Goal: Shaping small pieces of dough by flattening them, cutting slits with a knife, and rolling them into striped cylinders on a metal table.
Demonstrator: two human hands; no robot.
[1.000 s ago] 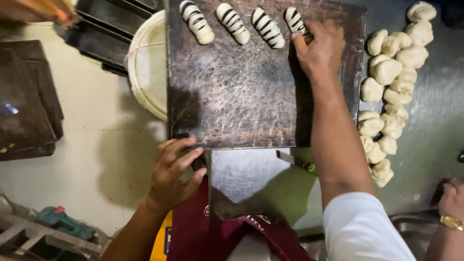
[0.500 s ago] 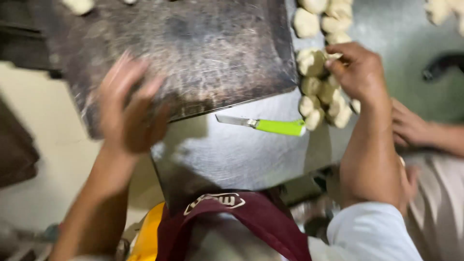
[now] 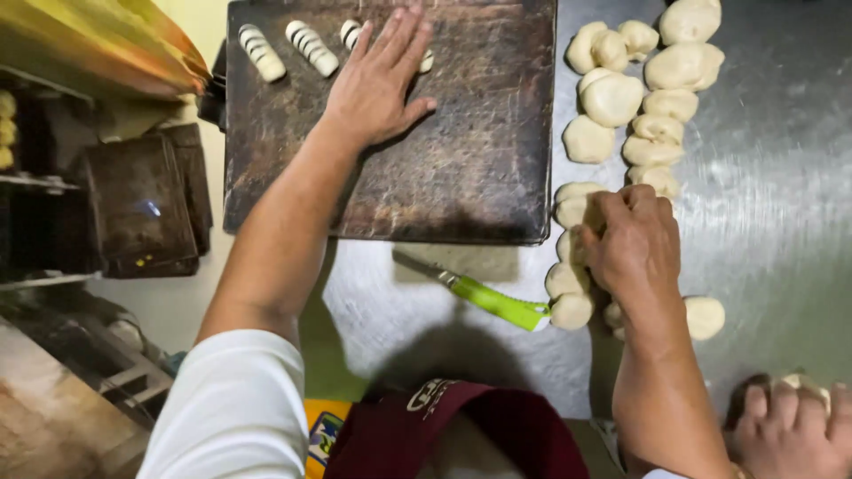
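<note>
Steel worktop (image 3: 781,177), scuffed and shiny, carries a dark worn baking tray (image 3: 479,151); stacked dark trays (image 3: 142,204) sit on a rack beyond the left arm. Left hand (image 3: 377,80) lies flat, fingers spread, grasping nothing, over a scored dough stick (image 3: 424,60) in the tray's far row. Right hand (image 3: 635,239) curls over a raw dough piece (image 3: 572,202) in the pile beside the tray. Step judged: picking up a piece for shaping. Next move needs a light pinch. Green-handled knife (image 3: 497,302) lies just inboard of the right hand. Another person's hand (image 3: 790,426) rests on the near right edge.
</note>
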